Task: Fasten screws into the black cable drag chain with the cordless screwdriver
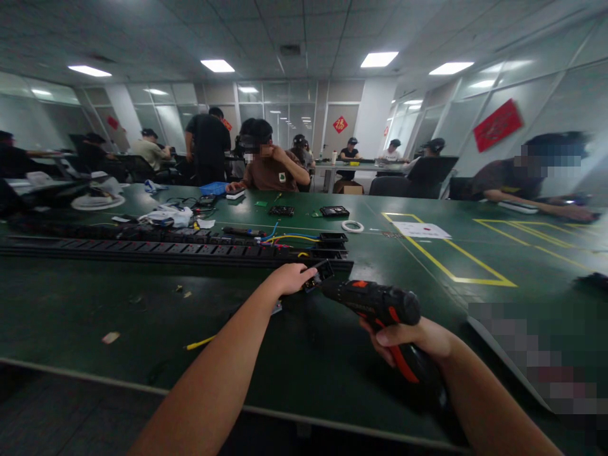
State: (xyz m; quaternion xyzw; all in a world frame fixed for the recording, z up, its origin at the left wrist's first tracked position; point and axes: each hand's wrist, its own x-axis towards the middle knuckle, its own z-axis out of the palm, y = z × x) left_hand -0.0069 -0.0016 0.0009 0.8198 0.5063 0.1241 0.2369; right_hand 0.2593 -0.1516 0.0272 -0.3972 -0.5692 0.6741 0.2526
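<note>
On the green table (156, 316), a long power strip (228, 250) is laid at the left, with a yellow wire (200, 343) nearer the edge. By the strip's right end, a small black box (323, 272) is grasped in the left hand's (291, 279) fingers. A drill (373, 301) is gripped by the right hand (411, 339), its nose pointed leftward near the box; whether they touch cannot be told. Farther right, white paper (421, 230) is seen beyond.
</note>
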